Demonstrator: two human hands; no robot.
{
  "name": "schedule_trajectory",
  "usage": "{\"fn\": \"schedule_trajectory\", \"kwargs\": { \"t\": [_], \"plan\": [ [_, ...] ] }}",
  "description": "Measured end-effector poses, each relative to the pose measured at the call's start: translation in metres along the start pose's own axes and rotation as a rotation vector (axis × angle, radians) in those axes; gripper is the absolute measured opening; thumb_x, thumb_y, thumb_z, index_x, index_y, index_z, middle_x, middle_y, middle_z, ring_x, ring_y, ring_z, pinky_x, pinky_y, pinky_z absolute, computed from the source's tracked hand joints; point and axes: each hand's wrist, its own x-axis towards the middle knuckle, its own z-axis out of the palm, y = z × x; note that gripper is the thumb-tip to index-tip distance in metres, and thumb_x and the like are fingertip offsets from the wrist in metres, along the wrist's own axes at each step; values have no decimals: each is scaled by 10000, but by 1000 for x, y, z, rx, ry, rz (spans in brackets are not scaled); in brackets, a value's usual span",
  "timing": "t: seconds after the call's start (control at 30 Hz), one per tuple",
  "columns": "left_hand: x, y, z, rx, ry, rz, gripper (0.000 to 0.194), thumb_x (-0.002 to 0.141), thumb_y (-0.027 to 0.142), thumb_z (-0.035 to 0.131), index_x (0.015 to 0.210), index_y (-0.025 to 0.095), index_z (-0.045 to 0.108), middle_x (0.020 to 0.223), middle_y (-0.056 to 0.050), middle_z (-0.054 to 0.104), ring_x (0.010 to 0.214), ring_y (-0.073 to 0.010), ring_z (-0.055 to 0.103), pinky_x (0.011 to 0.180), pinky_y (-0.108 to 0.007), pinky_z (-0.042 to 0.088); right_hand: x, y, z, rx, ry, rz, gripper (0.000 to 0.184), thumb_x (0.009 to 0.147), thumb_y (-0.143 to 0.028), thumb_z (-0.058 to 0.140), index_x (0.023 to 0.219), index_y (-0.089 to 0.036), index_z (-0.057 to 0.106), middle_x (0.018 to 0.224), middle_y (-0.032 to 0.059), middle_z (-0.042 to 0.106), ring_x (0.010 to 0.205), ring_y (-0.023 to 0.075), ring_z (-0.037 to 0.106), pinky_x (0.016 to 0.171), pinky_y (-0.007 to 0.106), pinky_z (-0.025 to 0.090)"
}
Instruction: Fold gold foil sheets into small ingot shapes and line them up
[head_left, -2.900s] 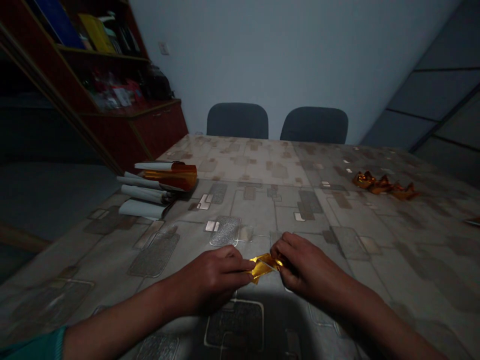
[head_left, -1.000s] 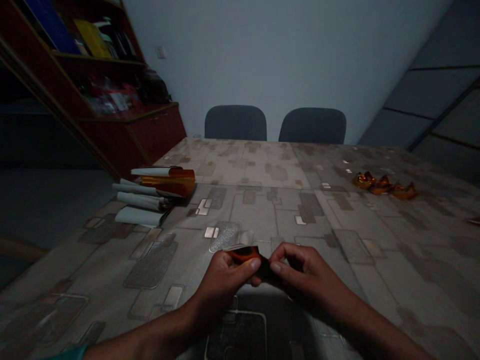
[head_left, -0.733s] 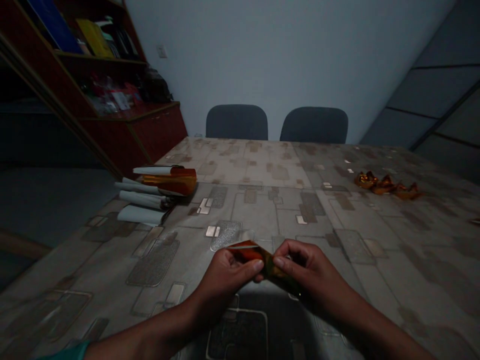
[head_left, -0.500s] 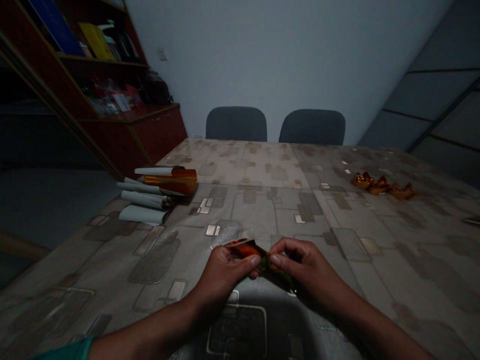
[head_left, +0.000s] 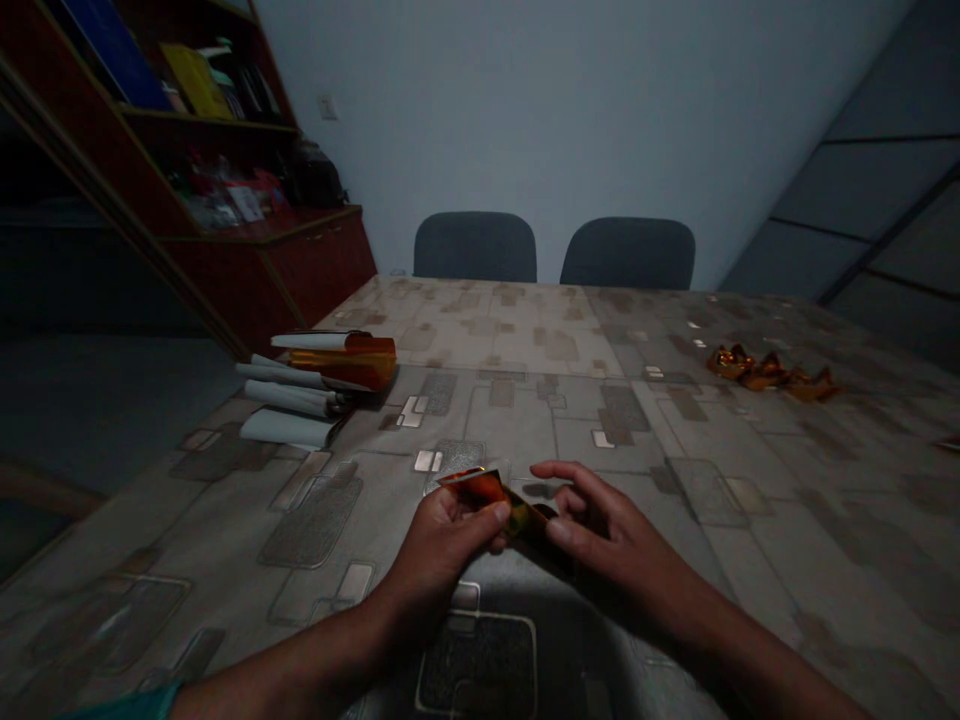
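Observation:
A strip of folded shiny orange-gold foil paper (head_left: 484, 486) is held above the near part of the table. My left hand (head_left: 444, 540) pinches it, the thumb lying along its top and the fingers beneath. Beside its right end is my right hand (head_left: 616, 535), index finger lifted and stretched out, thumb close to or against the paper's edge. The right hand's lower fingers are curled and partly hidden. Dark shadow obscures the lower end of the paper.
Folded sheets of white-backed gold paper (head_left: 341, 362) lie on the left of the patterned table (head_left: 517, 405). Several folded gold paper pieces (head_left: 766, 372) stand in a row at the right. Two grey chairs (head_left: 475, 245) are behind the table, and a cabinet (head_left: 315, 262) is at the left.
My right hand has loosened its pinch on the foil paper, lifting the index finger away and opening. The left hand still grips the paper, nearly in place.

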Motion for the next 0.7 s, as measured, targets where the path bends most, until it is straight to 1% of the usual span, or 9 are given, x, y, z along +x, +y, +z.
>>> {"fn": "schedule_trajectory", "kwargs": {
  "t": [0.1,0.23,0.3,0.37,0.47,0.5,0.57,0.63,0.7],
  "plan": [
    [0,-3,1,-4,9,-31,344,684,385,834,861,141,667,788,-34,699,658,-133,627,615,-230,494,1,7,8,35,-24,-11,482,855,-511,686,1222,-231,548,698,-63,394,591,116,387,512,236,275],
    [1,-4,2,-39,-12,-82,412,645,380,871,903,133,666,937,-91,733,755,-174,674,641,-254,529,3,13,11,116,-33,-47,429,892,-455,667,1226,-245,499,717,-59,446,607,114,427,524,237,275],
    [2,-4,1,-51,-30,-89,420,613,350,892,890,126,670,913,-91,740,741,-170,675,640,-253,530,3,13,11,149,-57,-42,434,889,-436,677,1225,-251,475,747,-45,511,614,119,467,528,240,295],
    [3,-3,0,-40,-45,-74,385,617,336,887,854,122,673,839,-71,734,681,-151,660,616,-246,522,1,11,8,126,-80,-38,410,912,-430,648,1234,-256,464,756,-34,553,599,121,482,523,242,315],
    [5,-3,-2,-12,-36,-36,335,643,331,865,816,123,668,761,-40,710,607,-120,623,583,-232,502,-2,4,0,-84,-34,-76,287,1007,-403,478,1250,-251,485,736,-20,570,622,142,524,562,265,388],
    [5,-3,-3,-8,-19,-30,337,638,329,865,816,125,664,750,-33,703,594,-114,613,573,-227,494,-2,1,-3,-183,-13,-118,266,1023,-369,442,1255,-248,491,761,-4,595,671,158,557,610,286,422],
    [5,-3,-4,-13,15,-27,359,631,325,864,852,130,659,762,-32,701,600,-116,613,549,-215,476,-2,-3,-9,-378,-14,-247,247,1005,-279,478,1248,-249,510,902,38,652,798,184,605,716,323,463],
    [5,-4,-4,-21,12,-38,371,635,323,859,875,132,649,764,-33,695,605,-117,613,527,-204,458,-1,-3,-11,-514,-79,-381,258,979,-196,514,1229,-255,542,1041,61,662,915,195,616,807,339,470],
    [4,-4,-3,-33,-27,-52,375,632,326,861,865,134,638,734,-23,678,587,-113,601,504,-197,443,2,-2,-11,-575,-169,-478,241,979,-165,526,1190,-261,591,1078,57,658,973,189,612,851,331,467]
  ]
}}
